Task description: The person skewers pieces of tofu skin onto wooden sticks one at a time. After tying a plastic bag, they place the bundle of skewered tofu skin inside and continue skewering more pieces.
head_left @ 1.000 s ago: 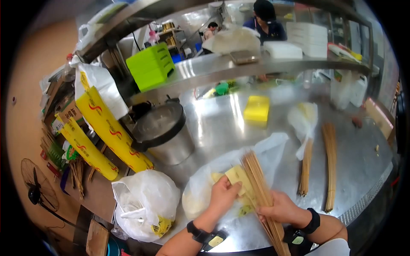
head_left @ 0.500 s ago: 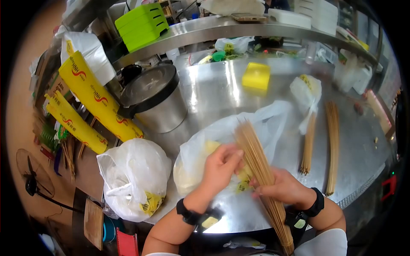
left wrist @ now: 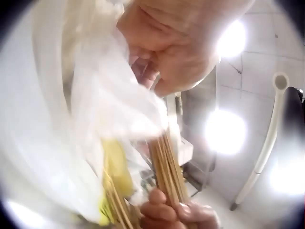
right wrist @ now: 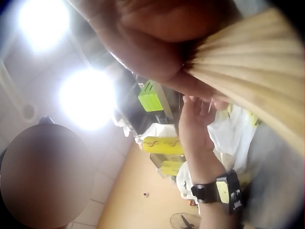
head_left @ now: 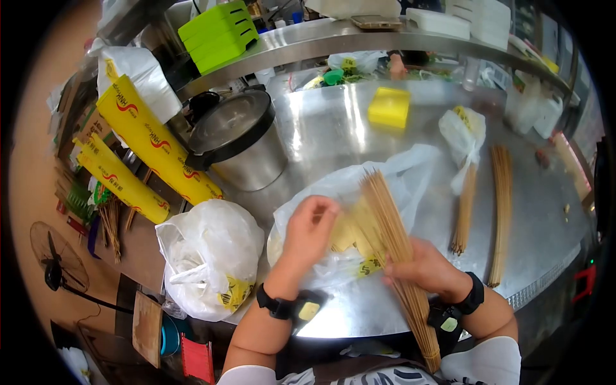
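My right hand (head_left: 423,266) grips a thick bundle of thin wooden sticks (head_left: 391,224), fanned at the upper end. In the left wrist view its curled fingers (left wrist: 159,210) wrap round the sticks (left wrist: 167,167). My left hand (head_left: 309,232) is raised with bent fingers over the left part of a clear plastic bag (head_left: 410,170), apart from the bundle. Whether it pinches anything thin is unclear. Pale yellow pieces (head_left: 343,236), partly blurred, lie between the hands at the bag. The right wrist view shows the left hand (right wrist: 196,129) beyond the bundle (right wrist: 252,62).
A lidded metal pot (head_left: 247,151) and a full white bag (head_left: 208,256) stand left. Behind is a yellow box (head_left: 389,108). Two more stick bundles, one bagged (head_left: 464,215), one bare (head_left: 502,218), lie right. A metal shelf (head_left: 301,48) crosses the back.
My left hand has moved left and up, away from the bundle and the yellow piece it held at first. The right hand keeps its grip on the sticks. The head view has tilted down.
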Motion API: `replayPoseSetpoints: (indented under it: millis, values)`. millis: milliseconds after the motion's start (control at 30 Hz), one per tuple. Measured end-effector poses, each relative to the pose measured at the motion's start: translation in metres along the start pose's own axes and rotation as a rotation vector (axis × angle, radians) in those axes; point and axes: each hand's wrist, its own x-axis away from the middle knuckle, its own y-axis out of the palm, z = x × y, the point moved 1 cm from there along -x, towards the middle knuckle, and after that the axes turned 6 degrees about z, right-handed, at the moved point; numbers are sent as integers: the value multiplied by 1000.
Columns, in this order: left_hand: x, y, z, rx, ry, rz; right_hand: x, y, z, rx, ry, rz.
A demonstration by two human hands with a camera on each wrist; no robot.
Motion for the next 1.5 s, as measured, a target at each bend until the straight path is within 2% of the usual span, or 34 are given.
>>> replayPoseSetpoints:
  millis: [33, 67, 133, 367, 533, 767, 833, 867, 933, 967, 1033, 1200, 1500]
  values:
    - [-3, -7, 1, -227, 161, 110, -1, 0, 3, -18, 11, 7]
    - [-2, -14, 6, -231, 164, 110, -1, 0, 4, -39, 22, 14]
    - [-1, -24, 13, -602, 30, 39, -3, -1, 6, -36, 36, 21]
    - [-2, -35, 15, -694, -35, -107, -6, -2, 8, -11, 70, 35]
    - [-3, -41, 11, -560, -66, -163, -5, -2, 6, 23, 66, 25]
    - [-3, -39, 10, -513, -110, -144, -5, -3, 6, 8, 17, 1]
    - [-8, -41, -2, -255, -112, 108, -3, -2, 3, 16, 13, 8]
    - [-10, -42, -4, -254, -103, 112, -2, -1, 2, 22, 13, 13]
    - [-15, -45, -7, 79, -201, 196, -2, -1, 3, 23, 0, 4]
    - [-15, -43, -5, 81, -189, 203, -2, -1, 3, 21, -3, -4]
    - [-14, -31, -2, 512, -271, 207, -1, 0, 2, 26, 4, -14]
    - [-13, -15, -10, 628, -267, 194, 0, 0, 3, 10, 16, -33]
    - [-11, -6, -14, 640, -119, 108, 0, 3, 2, 5, 37, -28]
